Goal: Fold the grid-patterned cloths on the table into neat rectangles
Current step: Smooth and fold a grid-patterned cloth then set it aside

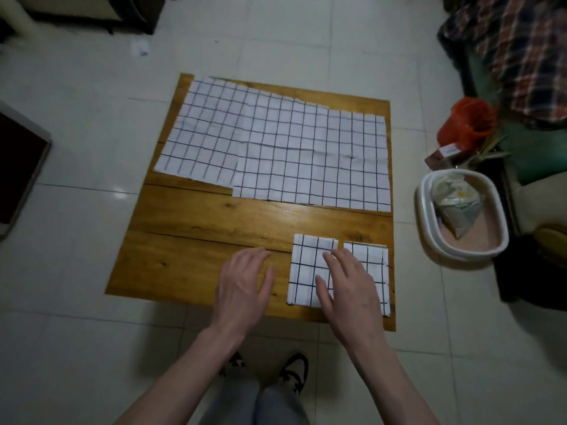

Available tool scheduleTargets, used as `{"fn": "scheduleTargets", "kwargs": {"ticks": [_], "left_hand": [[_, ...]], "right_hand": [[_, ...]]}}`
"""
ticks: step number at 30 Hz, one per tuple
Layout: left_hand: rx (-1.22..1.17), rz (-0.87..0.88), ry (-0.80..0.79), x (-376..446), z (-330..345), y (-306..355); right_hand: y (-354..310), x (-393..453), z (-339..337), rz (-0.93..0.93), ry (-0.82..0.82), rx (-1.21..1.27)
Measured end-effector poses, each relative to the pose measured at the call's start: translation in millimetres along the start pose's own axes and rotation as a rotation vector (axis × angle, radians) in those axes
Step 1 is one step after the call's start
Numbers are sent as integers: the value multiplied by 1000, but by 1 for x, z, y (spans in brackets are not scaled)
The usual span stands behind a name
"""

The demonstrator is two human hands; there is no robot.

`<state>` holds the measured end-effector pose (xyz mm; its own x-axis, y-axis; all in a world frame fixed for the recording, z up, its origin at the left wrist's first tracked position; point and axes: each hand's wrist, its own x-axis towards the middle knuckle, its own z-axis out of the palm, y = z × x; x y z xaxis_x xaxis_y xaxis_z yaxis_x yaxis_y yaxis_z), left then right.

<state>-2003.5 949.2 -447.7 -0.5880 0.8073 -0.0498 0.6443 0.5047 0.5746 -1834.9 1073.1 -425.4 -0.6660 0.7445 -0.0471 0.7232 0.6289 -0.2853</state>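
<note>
Item: grid-patterned cloths, white with dark lines, on a wooden counter (196,216).

Location: two flat cloths lie unfolded across the far half, the left flat cloth (202,133) lying partly under or against the right flat cloth (313,167); which overlaps which cannot be told. Two folded rectangles sit at the near right corner, the left folded cloth (306,271) just beside the right folded cloth (374,259), a narrow gap between them.

Hands: left hand (245,286) open, fingers spread, over bare wood, gripping nothing. Right hand (349,289) open and flat, palm down across both folded cloths, apparently pressing or smoothing; whether it bears weight cannot be told.

Handling, as judged: thin, light, limp fabric; creases visible, so it holds a fold fairly well. Likely to slide on the polished wood. Best taken at two corners of one edge, pinched lightly, and lifted together so the grid lines stay square.
</note>
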Motion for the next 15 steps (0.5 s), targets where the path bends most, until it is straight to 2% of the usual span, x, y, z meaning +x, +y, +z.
{"fn": "scheduleTargets", "kwargs": {"ticks": [6, 11, 15], "left_hand": [[152, 58, 69, -28, -103, 46], [226, -35, 170, -68, -189, 71], [249, -121, 260, -103, -252, 64]], "right_hand": [[-69, -26, -92, -155, 13, -77], [-126, -32, -151, -212, 26, -3], [-174, -35, -184, -328, 23, 22]]}}
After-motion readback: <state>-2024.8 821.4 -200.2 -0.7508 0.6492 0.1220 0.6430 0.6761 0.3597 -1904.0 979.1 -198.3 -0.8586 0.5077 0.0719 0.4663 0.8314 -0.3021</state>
